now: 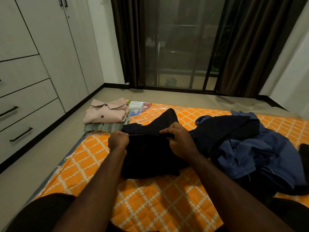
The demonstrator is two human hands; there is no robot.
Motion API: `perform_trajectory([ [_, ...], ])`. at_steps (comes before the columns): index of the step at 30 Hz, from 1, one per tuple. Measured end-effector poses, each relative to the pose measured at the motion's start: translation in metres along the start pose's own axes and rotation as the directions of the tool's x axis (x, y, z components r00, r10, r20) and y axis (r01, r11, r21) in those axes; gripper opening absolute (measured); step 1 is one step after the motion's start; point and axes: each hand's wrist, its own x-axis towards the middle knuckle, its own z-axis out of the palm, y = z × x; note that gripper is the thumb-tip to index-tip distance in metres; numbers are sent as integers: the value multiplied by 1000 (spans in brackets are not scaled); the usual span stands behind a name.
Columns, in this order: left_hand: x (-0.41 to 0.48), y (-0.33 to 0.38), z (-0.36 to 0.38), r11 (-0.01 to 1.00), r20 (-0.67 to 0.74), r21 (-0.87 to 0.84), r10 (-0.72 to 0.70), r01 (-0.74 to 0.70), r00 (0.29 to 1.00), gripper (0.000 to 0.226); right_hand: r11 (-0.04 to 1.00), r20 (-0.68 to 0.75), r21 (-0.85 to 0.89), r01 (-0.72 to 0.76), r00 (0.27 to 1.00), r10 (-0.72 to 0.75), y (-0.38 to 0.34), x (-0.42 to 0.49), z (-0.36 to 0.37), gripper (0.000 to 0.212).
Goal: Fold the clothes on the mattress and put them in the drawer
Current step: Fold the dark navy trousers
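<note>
A folded stack (107,113) is set on the mattress (158,206), left of the garment (150,158) (a heap (259,148) lies right); drawers (25,118) stand leftmost.

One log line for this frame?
folding dark garment; left hand grips edge; right hand pinches edge; folded stack far-left; blue pile unfolded

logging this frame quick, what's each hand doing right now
Left hand: closed, gripping the black garment at its top edge.
Right hand: closed, pinching the same edge.
</note>
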Motion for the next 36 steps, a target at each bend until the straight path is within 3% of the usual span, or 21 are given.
perform_trajectory([
  [3, -18, -4, -2, 988, -103, 81, 136, -128, 985, 21, 1000, -3, 7, -21, 1000, 21, -1, -6, -1, 36],
  [6, -40, -9, 3, 979, -94, -43, 192, -197, 977, 22, 999, -7, 24, -45, 999, 45, 2, -12, -6, 36],
  [10, -52, -12, 6, 956, 91, -219, 218, -194, 972, 21, 996, 12, 25, -83, 996, 83, 7, -18, -15, 35],
  [13, -53, -12, 5, 958, 226, -239, 217, -162, 950, 18, 997, 29, -7, -75, 997, 75, 7, -18, -17, 35],
  [18, -55, -10, -6, 954, 383, -291, 44, 75, 923, 10, 997, 85, -27, -68, 994, 70, 9, -16, -18, 37],
  [21, -52, -9, -18, 865, 421, -420, -80, 272, 903, 16, 996, 127, -19, -90, 988, 91, 11, -15, -24, 39],
  [25, -50, -6, -31, 706, 512, -557, -123, 437, 850, 22, 990, 221, -62, -129, 965, 139, 19, -13, -34, 42],
  [28, -53, 1, -37, 639, 513, -626, -95, 447, 853, 14, 985, 279, -96, -145, 946, 167, 21, -14, -41, 48],
  [31, -60, 6, -44, 615, 532, -652, -45, 443, 845, 23, 977, 365, -122, -177, 907, 210, 18, -17, -49, 47],
  [36, -78, 13, -56, 700, 588, -580, 6, 417, 809, 23, 931, 511, -316, -182, 794, 328, 1, -17, -62, 50],
])
